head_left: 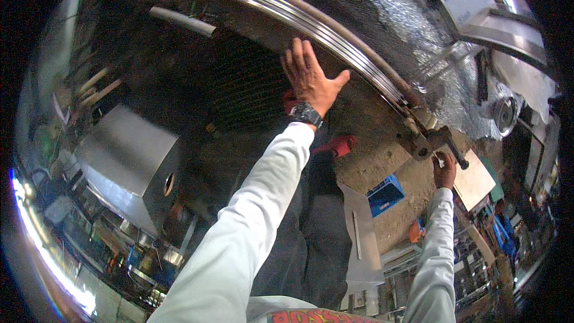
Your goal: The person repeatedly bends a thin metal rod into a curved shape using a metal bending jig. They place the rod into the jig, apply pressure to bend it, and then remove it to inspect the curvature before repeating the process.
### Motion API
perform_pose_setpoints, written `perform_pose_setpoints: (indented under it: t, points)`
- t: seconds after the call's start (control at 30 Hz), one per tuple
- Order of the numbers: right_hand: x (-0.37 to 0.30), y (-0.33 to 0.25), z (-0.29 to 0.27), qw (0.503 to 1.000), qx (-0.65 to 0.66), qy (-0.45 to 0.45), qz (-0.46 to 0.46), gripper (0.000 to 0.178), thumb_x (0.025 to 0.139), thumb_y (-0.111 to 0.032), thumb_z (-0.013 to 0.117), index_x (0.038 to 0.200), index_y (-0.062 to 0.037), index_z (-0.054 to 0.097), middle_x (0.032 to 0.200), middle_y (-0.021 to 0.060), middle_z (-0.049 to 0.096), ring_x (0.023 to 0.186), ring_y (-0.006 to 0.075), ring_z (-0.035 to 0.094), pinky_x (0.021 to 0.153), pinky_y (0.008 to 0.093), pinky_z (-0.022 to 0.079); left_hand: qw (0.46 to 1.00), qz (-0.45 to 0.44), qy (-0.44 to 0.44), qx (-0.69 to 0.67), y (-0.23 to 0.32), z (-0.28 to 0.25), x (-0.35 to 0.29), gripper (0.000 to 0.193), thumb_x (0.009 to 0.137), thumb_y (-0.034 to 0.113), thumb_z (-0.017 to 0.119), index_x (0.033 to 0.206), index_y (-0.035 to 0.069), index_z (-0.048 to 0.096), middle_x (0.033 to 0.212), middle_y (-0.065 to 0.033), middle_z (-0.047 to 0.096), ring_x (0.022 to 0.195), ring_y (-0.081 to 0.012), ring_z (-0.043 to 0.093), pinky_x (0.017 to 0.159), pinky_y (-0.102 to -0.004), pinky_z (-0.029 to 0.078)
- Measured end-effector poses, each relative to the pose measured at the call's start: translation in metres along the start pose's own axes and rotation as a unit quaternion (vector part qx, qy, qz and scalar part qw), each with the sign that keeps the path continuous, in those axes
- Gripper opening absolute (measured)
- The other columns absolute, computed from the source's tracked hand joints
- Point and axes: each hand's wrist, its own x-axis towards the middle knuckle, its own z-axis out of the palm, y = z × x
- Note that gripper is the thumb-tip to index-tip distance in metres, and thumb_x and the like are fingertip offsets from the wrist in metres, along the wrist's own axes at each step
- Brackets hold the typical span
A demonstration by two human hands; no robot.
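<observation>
My left hand point(314, 87) is stretched out in the middle with its fingers spread and nothing in it. A dark watch is on that wrist. Just beyond it run the long shiny metal rollers point(335, 42) of what looks like a sheet-rolling machine. At the rollers' right end sits a dark metal crank point(431, 141) with a short round bar. My right hand point(444, 172) is closed right below this crank, its fingers curled at a small pale thing. I cannot make out what that thing is or whether it belongs to the crank.
A bent sheet-metal piece point(128, 161) stands at the left. A blue box point(385, 195) and a flat grey sheet point(362, 239) are on the floor by my legs. A pale board point(475, 179) lies right of my right hand. Foil-like covering point(412, 36) spreads behind the rollers.
</observation>
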Motion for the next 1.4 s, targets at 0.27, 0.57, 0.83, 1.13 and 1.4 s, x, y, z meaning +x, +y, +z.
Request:
perform_pose_setpoints:
  t: [0.27,0.57,0.83,1.13,1.4]
  points:
    - [-0.008,-0.102,-0.074,0.989,0.063,0.082,0.109,0.057,0.086,-0.031,0.08,0.131,-0.0042,0.059,0.104,0.0214,0.073,0.089,0.0356,0.072,0.078,0.0422,0.056,0.995,-0.031,-0.071,0.056,0.005,-0.003,0.001,0.144,0.058,0.071,0.085,0.156,-0.007,0.012,0.162,-0.0311,0.015,0.151,-0.0466,0.012,0.124,-0.0595,0.006]
    - [0.004,-0.224,-0.066,0.987,0.042,0.104,-0.115,0.049,0.089,-0.044,0.073,0.113,-0.0032,0.063,0.094,0.0196,0.071,0.079,0.0408,0.069,0.074,0.0461,0.054,0.984,-0.078,-0.144,0.077,0.01,0.006,0.0,0.161,0.056,0.074,0.085,0.156,-0.005,-0.013,0.164,-0.0328,-0.003,0.153,-0.0469,-0.005,0.125,-0.0575,-0.002]
    - [0.022,-0.214,-0.042,0.953,0.203,-0.11,0.197,0.047,0.096,-0.05,0.059,0.079,-0.0064,0.06,0.062,0.0072,0.059,0.051,0.0267,0.058,0.049,0.04,0.044,0.987,-0.074,-0.141,0.021,-0.001,0.01,-0.002,0.16,0.057,0.07,0.087,0.156,-0.005,-0.014,0.164,-0.0334,-0.005,0.153,-0.048,-0.004,0.126,-0.0541,0.001]
    - [0.016,-0.236,-0.054,0.997,0.081,0.007,-0.019,0.057,0.096,-0.056,0.054,0.088,-0.0007,0.066,0.064,0.016,0.063,0.055,0.0368,0.06,0.057,0.0459,0.049,0.99,-0.062,-0.129,0.017,-0.006,0.009,-0.005,0.156,0.058,0.068,0.087,0.157,-0.001,-0.012,0.163,-0.0343,-0.002,0.151,-0.0519,-0.001,0.125,-0.0578,0.005]
    - [0.027,-0.225,-0.049,0.968,0.071,-0.12,0.209,0.06,0.093,-0.063,0.055,0.085,-0.0047,0.066,0.062,0.0126,0.062,0.059,0.0312,0.062,0.056,0.0423,0.047,0.994,-0.045,-0.099,-0.012,-0.004,0.012,-0.005,0.157,0.054,0.068,0.089,0.158,0.001,-0.008,0.165,-0.03,-0.001,0.15,-0.054,0.001,0.124,-0.0603,0.01]
